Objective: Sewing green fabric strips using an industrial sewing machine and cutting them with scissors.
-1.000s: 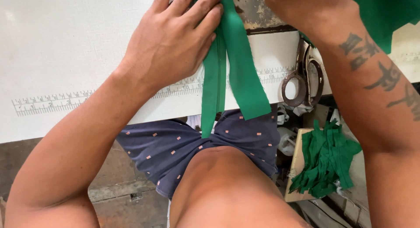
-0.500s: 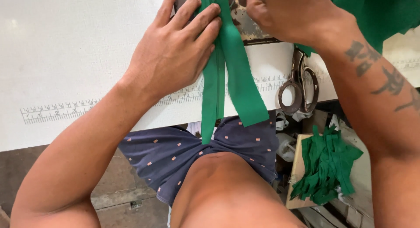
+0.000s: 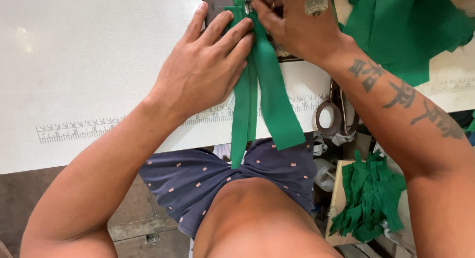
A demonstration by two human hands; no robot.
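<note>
Two green fabric strips [image 3: 267, 99] lie on a white sewing table [image 3: 89, 65] and hang over its near edge. My left hand [image 3: 205, 65] lies flat on the table, fingers spread and pressing the left strip near the top of the view. My right hand [image 3: 292, 25] pinches the strips at the metal plate [image 3: 217, 3] by the sewing machine's needle area. The needle itself is mostly hidden behind my fingers.
A printed ruler [image 3: 99, 127] runs along the table's front. Scissors [image 3: 331, 114] lie on the table by my right forearm. A large green cloth [image 3: 405, 30] is heaped at the top right. A pile of green strips [image 3: 371, 198] rests on a wooden stool below right.
The view has shifted down, so both hands and the strips appear lower in the picture. My right hand has closed in on the strips at the needle area. The left hand stays pressed flat.
</note>
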